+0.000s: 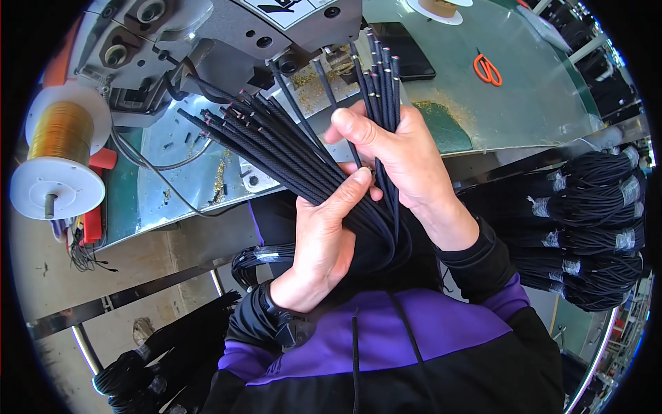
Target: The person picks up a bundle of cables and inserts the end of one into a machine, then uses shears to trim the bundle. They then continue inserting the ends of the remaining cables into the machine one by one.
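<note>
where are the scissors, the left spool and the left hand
Scissors (488, 70): head view, on the orange handles.
Left spool (62, 131): head view, on its gold winding.
Left hand (321, 236): head view, below the thumb.

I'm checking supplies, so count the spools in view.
2: a gold-wound spool with white flanges, left of the machine, and a white-and-brown spool right of the machine, partly cut off by the picture's top edge. Others may be hidden behind the machine.

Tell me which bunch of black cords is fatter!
The left bunch, in the left hand: it fans out wide with many cords. The right bunch, in the right hand, is narrower, with fewer.
</note>
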Tool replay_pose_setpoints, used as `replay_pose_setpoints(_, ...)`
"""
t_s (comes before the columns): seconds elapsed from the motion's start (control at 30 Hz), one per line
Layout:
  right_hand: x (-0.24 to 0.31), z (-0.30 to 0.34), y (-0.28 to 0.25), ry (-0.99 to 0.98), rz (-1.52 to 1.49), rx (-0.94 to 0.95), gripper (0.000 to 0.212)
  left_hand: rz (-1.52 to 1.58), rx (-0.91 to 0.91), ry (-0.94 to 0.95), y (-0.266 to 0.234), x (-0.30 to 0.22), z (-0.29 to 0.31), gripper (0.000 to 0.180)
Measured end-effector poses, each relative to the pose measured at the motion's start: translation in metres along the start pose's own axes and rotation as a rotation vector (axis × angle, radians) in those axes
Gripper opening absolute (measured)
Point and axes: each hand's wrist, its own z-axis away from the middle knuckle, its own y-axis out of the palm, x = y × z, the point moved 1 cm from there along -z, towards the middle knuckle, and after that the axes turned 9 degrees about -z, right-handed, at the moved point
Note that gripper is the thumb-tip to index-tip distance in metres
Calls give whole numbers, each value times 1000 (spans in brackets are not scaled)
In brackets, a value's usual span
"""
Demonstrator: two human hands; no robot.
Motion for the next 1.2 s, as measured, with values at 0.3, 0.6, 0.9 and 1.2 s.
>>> replay_pose_setpoints(0.3, -7, -22, -6, -43, -202, 10, 27, 109, -81, 87, 1, -9, 7, 10)
replay_pose_setpoints(0.6, -2, -18, 1, 8, -164, 69, 27, 62, -151, 49, 0, -6, 4, 8)
replay_pose_setpoints(0.9, 2, 5, -3, -29, 18, 68, 33, 0, -53, 47, 3, 5, 8, 13)
replay_pose_setpoints(1.2, -5, 13, -34, 1, 216, 460, 34, 18, -149, 92, -9, -11, 5, 17)
